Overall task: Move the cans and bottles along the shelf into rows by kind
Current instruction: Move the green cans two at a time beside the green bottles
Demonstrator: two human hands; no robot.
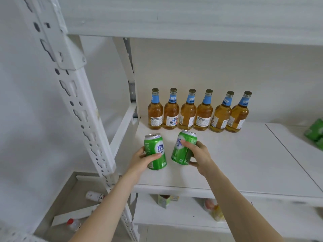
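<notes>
Several amber glass bottles with blue neck labels stand in a row at the back of the white shelf. In front of them, my left hand grips a green can that stands near the shelf's left front. My right hand grips a second green can, tilted to the right, its base close to the shelf. More green cans show at the right edge, partly cut off.
A white perforated upright rises at the left, close to my left arm. The shelf above overhangs the bottles. The lower shelf holds a small carton and a packet. Bottles lie on the floor at left.
</notes>
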